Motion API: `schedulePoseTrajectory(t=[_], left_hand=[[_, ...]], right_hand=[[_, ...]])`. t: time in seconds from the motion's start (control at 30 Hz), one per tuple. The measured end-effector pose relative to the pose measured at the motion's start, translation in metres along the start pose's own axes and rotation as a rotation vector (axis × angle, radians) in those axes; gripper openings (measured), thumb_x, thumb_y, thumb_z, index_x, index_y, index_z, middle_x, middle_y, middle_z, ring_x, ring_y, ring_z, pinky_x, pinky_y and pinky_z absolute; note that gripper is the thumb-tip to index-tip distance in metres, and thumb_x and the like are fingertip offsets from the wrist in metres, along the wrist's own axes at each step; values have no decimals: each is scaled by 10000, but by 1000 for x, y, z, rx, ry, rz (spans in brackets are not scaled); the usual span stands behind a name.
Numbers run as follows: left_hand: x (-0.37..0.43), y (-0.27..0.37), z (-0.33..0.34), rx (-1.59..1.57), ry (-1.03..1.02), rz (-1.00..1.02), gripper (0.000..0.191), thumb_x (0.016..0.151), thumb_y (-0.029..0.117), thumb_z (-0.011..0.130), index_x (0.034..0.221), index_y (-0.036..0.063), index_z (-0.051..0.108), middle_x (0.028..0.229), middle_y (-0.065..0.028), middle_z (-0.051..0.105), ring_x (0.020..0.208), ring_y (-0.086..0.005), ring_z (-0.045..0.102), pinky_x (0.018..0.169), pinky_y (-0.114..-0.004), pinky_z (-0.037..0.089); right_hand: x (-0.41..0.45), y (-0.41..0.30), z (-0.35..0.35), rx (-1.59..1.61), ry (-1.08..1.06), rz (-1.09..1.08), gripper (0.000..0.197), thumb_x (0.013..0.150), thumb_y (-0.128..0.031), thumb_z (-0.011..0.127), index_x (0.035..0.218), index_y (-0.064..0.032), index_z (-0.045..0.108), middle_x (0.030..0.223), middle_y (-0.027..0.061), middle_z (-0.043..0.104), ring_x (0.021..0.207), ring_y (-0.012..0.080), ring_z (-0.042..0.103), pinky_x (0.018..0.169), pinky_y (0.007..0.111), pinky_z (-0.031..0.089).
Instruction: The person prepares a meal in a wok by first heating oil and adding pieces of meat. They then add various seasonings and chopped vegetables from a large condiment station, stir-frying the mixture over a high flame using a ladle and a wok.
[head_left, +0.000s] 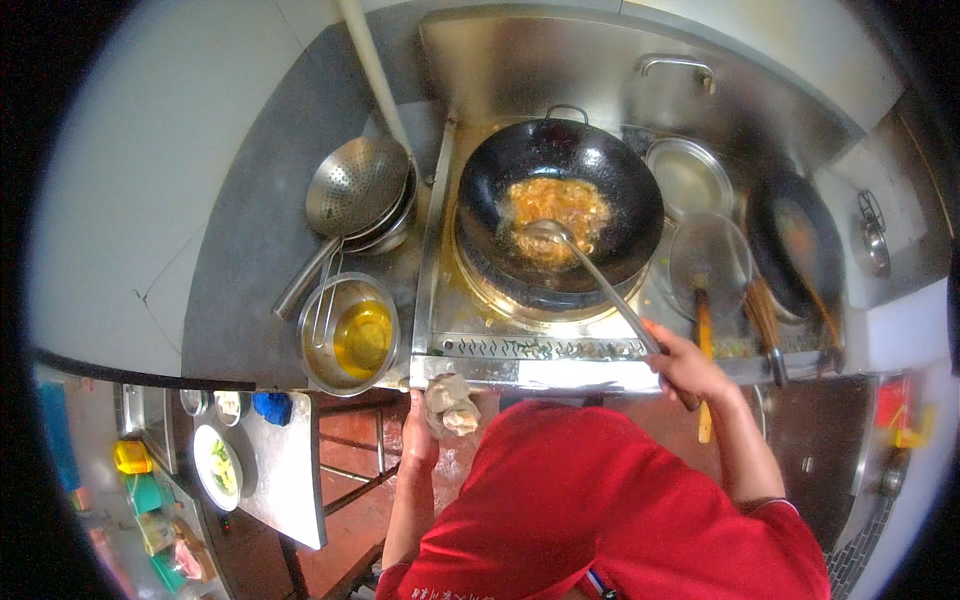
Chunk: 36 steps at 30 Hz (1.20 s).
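Note:
My right hand (688, 367) grips the handle end of a long metal ladle (611, 289). The ladle's bowl rests in orange-brown food with bubbling liquid (566, 206), inside a black wok (619, 195) on the stove burner. At the stove's front edge, my left hand (420, 431) holds a crumpled grey-beige cloth (448, 397); its thumb shows, but the fingers are hidden by the cloth. Left of the stove, a metal bowl (311, 360) contains yellow oil (365, 341). A perforated metal strainer (356, 184) with a handle sits behind it on stacked bowls.
Right of the wok are a round metal pot (690, 180), a mesh skimmer (709, 255) with a wooden handle, a bamboo brush (763, 319) and a second wok (780, 195). Lower left, a white table (281, 472) bears a plate of green and yellow food (220, 465).

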<state>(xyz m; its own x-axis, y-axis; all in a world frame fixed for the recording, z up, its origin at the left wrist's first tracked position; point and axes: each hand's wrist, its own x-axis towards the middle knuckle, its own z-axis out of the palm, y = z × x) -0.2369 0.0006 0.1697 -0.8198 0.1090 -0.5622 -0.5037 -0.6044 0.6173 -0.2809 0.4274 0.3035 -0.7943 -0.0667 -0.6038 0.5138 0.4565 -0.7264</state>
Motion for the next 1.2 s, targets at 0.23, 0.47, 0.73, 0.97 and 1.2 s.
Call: schedulePoseTrajectory(t=[0.23,0.47,0.73,0.97,1.2], left_hand=[[1,-9,20,423,117,156,346,998,248,484,1141,-38,617,1016,-126,682,849,-219,675,755,-337,552],[9,-26,-12,203,71,71,570,889,101,579,1436,85,421,1291,-148,583,1101,-230,618,834,-330,559],[1,-25,7,-194,-136,39,686,847,68,626,1479,80,359,1402,-121,501,1203,-277,559,971,-422,505],[7,-37,28,-313,-183,-97,674,799,80,574,1448,109,394,1247,-123,580,1045,-268,622,854,-398,553],[17,-43,17,-426,-210,-167,444,921,179,529,1357,106,491,1100,-104,603,857,-234,625,642,-345,562]], right_hand=[[89,20,8,83,214,-165,585,947,-118,527,1492,-108,315,636,32,513,472,135,500,396,323,418],[90,0,46,499,236,36,643,922,-78,560,1478,-115,239,677,25,505,497,130,483,390,289,400],[113,-17,20,522,182,-110,595,899,-44,550,1445,-106,321,741,33,528,522,108,468,411,261,374],[96,-30,32,-69,91,-82,600,907,-69,537,1458,-119,305,716,110,561,487,180,529,432,361,448],[26,35,2,-471,143,-431,638,876,-66,562,1469,-104,331,975,222,636,754,311,628,699,402,499]])
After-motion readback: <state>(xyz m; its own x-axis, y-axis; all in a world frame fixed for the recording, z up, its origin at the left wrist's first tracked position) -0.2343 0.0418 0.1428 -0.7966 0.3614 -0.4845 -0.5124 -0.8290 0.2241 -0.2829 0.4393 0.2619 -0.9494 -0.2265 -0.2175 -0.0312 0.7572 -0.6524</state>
